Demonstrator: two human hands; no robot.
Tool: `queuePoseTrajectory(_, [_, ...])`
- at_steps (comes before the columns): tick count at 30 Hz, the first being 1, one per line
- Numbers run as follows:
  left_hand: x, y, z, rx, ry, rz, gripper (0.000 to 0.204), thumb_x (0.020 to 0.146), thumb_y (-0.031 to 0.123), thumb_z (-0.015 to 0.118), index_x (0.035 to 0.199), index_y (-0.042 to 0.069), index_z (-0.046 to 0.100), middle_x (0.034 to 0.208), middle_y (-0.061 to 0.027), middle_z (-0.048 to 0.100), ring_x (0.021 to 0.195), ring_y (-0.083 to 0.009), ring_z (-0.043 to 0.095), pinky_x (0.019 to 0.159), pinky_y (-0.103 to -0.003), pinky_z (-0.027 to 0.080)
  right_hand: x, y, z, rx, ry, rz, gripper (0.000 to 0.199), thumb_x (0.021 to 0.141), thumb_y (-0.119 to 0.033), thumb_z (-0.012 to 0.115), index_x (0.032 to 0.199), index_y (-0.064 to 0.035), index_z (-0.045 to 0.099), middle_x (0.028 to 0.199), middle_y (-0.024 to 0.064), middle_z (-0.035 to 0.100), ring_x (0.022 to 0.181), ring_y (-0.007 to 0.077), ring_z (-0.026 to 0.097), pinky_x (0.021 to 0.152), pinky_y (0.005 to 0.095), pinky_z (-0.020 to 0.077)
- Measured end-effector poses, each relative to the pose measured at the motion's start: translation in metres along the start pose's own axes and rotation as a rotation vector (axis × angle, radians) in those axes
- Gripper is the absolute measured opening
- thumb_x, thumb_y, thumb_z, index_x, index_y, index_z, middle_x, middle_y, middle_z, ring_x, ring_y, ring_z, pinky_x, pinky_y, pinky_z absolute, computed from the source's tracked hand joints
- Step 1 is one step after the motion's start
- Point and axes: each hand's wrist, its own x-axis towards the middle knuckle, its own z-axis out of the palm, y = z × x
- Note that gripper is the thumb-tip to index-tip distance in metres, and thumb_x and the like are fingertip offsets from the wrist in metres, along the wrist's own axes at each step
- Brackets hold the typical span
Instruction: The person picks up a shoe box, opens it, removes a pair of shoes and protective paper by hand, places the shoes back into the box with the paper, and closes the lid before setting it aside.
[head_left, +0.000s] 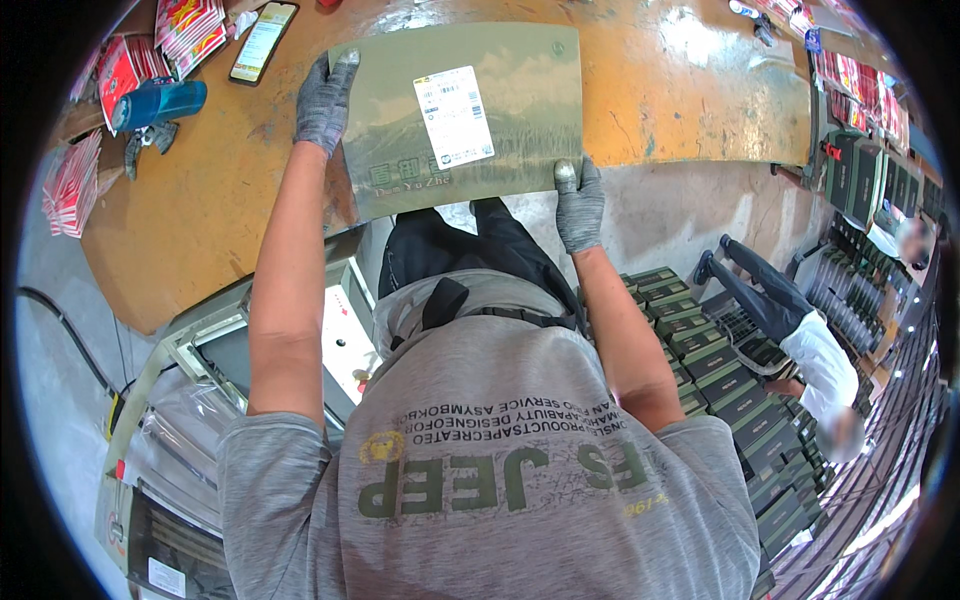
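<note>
Gripping a flat olive-green box (470,115) at opposite corners above the orange surface (220,200): left hand (324,100) at far-left corner, right hand (579,205) at near-right, fingers closed on edges. Apparently light, stiff, glossy, possibly slippery; best held by edges.

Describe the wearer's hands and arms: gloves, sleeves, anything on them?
Both hands wear grey knit gloves, left hand and right hand, with lighter, whitish fingertips. The forearms are bare, with no watch or band visible. Short grey marl T-shirt sleeves end above the elbows. No cables or markings on the arms.
</note>
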Motion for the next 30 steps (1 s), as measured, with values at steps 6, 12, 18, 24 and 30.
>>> queuePoseTrajectory(6, [-0.021,0.006,-0.002,0.055,0.064,-0.024,0.056,0.097,0.048,0.062,0.126,0.001,0.062,0.117,-0.0151,0.071,0.107,-0.0237,0.065,0.097,-0.035,0.048,0.018,0.011,-0.002,0.056,0.000,0.023,0.055,0.100,-0.036,0.063,0.139,0.0020,0.053,0.126,0.0199,0.059,0.117,0.0276,0.057,0.102,0.0397,0.0452])
queuePoseTrajectory(12, [-0.030,-0.013,-0.001,0.009,0.125,-0.051,0.055,0.096,0.046,0.064,0.127,0.001,0.062,0.118,-0.0158,0.070,0.106,-0.0230,0.065,0.096,-0.035,0.049,0.033,0.003,-0.006,0.169,-0.020,0.028,0.054,0.099,-0.031,0.066,0.139,0.0031,0.053,0.125,0.0145,0.062,0.114,0.0205,0.058,0.099,0.0349,0.0474])
queuePoseTrajectory(18, [-0.039,-0.006,0.001,-0.013,0.171,-0.094,0.058,0.096,0.048,0.064,0.129,0.000,0.060,0.118,-0.0174,0.070,0.106,-0.0245,0.065,0.096,-0.035,0.049,0.040,0.007,-0.006,0.233,-0.034,0.059,0.053,0.098,-0.027,0.069,0.139,0.0022,0.053,0.126,0.0112,0.061,0.114,0.0174,0.057,0.100,0.0324,0.0474])
queuePoseTrajectory(24, [-0.043,-0.003,0.001,-0.027,0.167,-0.085,0.060,0.097,0.049,0.063,0.130,-0.001,0.059,0.120,-0.0185,0.069,0.108,-0.0255,0.065,0.097,-0.036,0.048,0.030,-0.004,-0.002,0.261,0.093,0.139,0.056,0.097,-0.030,0.071,0.138,0.0024,0.053,0.124,0.0088,0.062,0.112,0.0168,0.058,0.097,0.0313,0.0484])
queuePoseTrajectory(30, [-0.046,-0.007,0.001,0.017,0.187,-0.106,0.058,0.097,0.049,0.063,0.128,0.000,0.060,0.119,-0.0165,0.069,0.108,-0.0249,0.065,0.095,-0.036,0.050,-0.025,0.010,0.024,0.695,0.017,0.578,0.060,0.093,-0.037,0.074,0.137,-0.0020,0.052,0.112,0.0048,0.064,0.097,0.0150,0.059,0.088,0.0293,0.0492])
